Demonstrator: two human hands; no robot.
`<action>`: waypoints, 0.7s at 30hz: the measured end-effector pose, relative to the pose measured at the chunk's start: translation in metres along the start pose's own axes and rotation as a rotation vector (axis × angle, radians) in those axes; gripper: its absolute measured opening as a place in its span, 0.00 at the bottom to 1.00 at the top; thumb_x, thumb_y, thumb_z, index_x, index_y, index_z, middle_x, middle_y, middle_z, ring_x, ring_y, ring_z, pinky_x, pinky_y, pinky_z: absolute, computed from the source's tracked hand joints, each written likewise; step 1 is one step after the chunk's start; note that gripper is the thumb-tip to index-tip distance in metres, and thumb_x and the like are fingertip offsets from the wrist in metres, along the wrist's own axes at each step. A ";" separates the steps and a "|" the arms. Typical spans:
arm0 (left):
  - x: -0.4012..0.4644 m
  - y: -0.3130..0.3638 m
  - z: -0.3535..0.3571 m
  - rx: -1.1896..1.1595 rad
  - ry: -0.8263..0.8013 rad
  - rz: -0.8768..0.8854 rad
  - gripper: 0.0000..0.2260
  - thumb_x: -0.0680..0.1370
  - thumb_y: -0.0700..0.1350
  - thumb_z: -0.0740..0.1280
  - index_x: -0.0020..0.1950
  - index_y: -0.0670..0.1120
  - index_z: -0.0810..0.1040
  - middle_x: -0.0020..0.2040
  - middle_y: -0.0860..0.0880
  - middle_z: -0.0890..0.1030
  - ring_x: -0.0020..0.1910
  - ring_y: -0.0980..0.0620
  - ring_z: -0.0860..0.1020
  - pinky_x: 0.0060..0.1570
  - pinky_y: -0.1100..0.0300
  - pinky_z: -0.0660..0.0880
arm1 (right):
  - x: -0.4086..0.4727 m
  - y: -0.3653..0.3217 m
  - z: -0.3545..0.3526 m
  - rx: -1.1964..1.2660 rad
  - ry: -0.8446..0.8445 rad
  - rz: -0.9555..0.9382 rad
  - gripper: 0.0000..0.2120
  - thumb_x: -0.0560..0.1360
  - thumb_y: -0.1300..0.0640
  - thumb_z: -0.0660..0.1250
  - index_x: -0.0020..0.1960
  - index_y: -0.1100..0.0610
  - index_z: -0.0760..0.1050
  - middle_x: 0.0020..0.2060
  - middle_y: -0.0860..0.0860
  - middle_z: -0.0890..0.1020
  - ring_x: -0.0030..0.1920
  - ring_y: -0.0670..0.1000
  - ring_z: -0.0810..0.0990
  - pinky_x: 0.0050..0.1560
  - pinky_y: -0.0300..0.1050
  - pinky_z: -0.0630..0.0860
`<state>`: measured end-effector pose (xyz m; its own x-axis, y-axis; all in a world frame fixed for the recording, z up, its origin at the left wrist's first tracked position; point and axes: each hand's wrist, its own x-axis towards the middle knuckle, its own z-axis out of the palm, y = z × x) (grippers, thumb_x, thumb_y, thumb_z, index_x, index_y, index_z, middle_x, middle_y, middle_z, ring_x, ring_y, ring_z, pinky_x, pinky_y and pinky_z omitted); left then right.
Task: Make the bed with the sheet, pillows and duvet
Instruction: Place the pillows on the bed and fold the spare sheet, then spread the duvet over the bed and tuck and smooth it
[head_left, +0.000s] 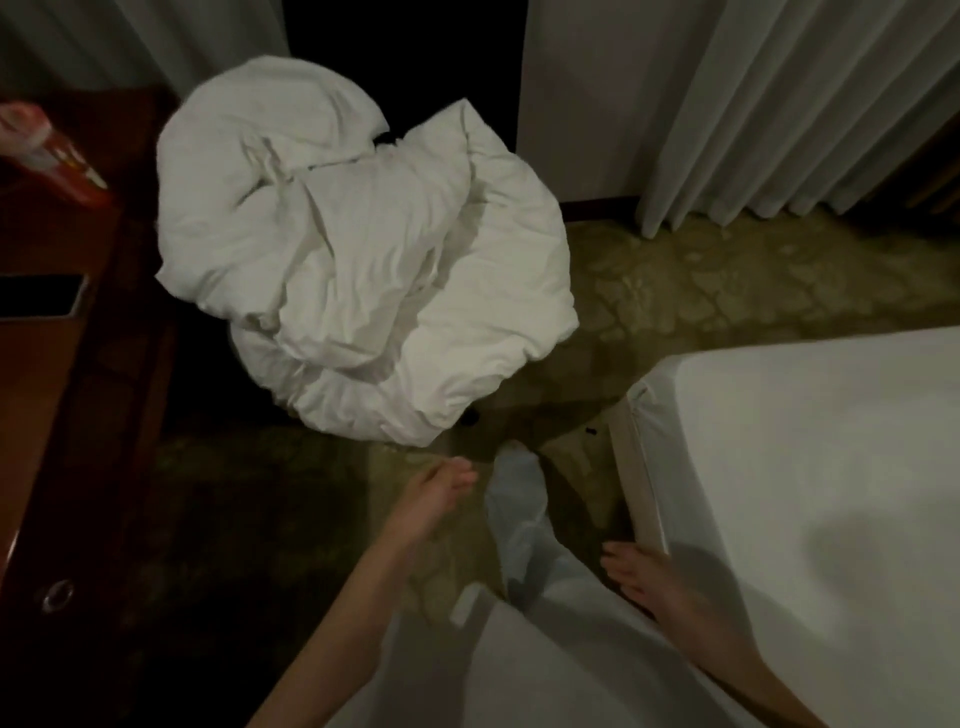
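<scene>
Nearest, both hands out, holding nothing. Left hand (434, 496) stretched forward over the patterned carpet (727, 280), fingers straight and loose. Right hand (641, 571) lower, fingers relaxed and spread, just beside the mattress edge (641, 499); touching or not, cannot tell. Between the hands, a pale trouser leg (524, 525) stepping ahead. To the right, bed corner (810, 467) under a smooth white sheet, tucked at the corner. A strip of open carpet between bed corner and bundle, widening rightward along the bed's far edge toward the curtain (769, 109). Ahead of the left hand, apart from it, white duvet (358, 260) heaped in a crumpled mound, its support hidden. Hemming the left, dark wooden furniture (67, 374) close beside the heap, a blurred red-and-white object (52, 150) on top. Beyond, pale wall (582, 93) and a dark gap behind the heap.
</scene>
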<state>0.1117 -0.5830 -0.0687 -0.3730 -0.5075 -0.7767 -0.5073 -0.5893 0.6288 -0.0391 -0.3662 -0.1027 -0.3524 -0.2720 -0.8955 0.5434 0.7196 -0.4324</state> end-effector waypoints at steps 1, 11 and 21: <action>0.012 0.015 0.000 -0.028 0.002 0.005 0.13 0.82 0.43 0.58 0.61 0.37 0.75 0.57 0.41 0.79 0.51 0.49 0.78 0.62 0.52 0.71 | 0.009 -0.022 0.003 0.017 -0.011 -0.002 0.16 0.82 0.62 0.56 0.66 0.68 0.70 0.61 0.62 0.76 0.64 0.61 0.73 0.60 0.47 0.70; 0.095 0.193 -0.033 0.021 0.218 0.216 0.10 0.81 0.43 0.60 0.59 0.43 0.77 0.56 0.47 0.81 0.52 0.52 0.78 0.55 0.58 0.70 | 0.106 -0.300 0.057 -0.176 -0.138 -0.250 0.14 0.80 0.54 0.62 0.64 0.56 0.75 0.53 0.49 0.80 0.55 0.49 0.77 0.55 0.40 0.71; 0.196 0.303 -0.106 0.436 0.499 0.404 0.15 0.80 0.47 0.64 0.65 0.45 0.74 0.63 0.50 0.74 0.57 0.52 0.74 0.57 0.60 0.67 | 0.144 -0.474 0.149 -0.643 -0.170 -0.605 0.26 0.77 0.52 0.65 0.73 0.50 0.63 0.71 0.51 0.67 0.69 0.52 0.66 0.67 0.43 0.64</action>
<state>-0.0331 -0.9274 -0.0266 -0.2527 -0.9144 -0.3162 -0.7049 -0.0498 0.7076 -0.2335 -0.8414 -0.0423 -0.2948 -0.7749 -0.5591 -0.2481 0.6271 -0.7383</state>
